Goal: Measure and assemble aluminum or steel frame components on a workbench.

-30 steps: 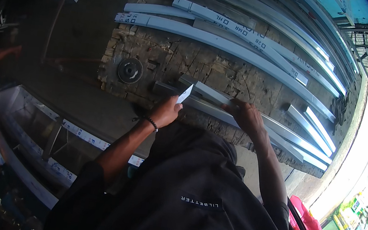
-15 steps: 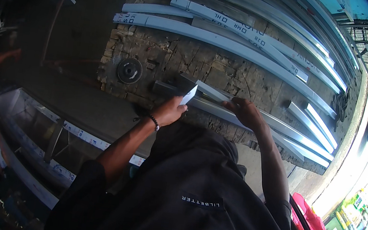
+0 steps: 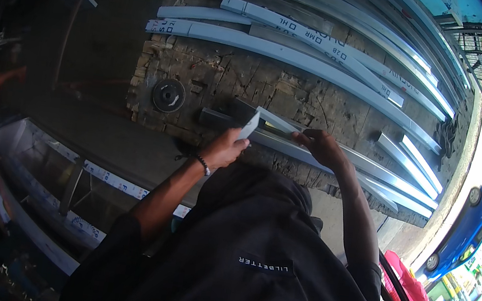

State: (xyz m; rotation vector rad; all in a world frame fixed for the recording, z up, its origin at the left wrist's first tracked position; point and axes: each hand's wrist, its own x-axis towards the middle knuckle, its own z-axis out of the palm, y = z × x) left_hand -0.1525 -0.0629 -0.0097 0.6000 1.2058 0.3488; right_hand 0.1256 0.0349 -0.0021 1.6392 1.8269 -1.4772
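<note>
My left hand [image 3: 226,148] is closed on one leg of a pale metal piece [image 3: 249,126] that forms a sharp corner over the workbench. The other leg runs from that corner to my right hand [image 3: 321,147], whose fingers pinch its end. Whether the two legs are one bent strip or two pieces meeting, I cannot tell. Just beneath lies a long metal channel [image 3: 279,144], running lengthwise along the near side of the bench. A round, dark abrasive disc [image 3: 168,95] lies flat to the left of my hands.
The worn wooden workbench [image 3: 227,74] carries several long, white-wrapped metal tubes [image 3: 302,64] along its far side. Short shiny bars [image 3: 408,165] rest at its right end. A metal frame [image 3: 72,188] stands at the lower left. Beyond the bench, a blue car [image 3: 463,234] is on the street.
Both hands stay nearly in place on the metal piece, its corner tilting slightly. On the street, the blue car has moved nearer, toward the lower part of the view.
</note>
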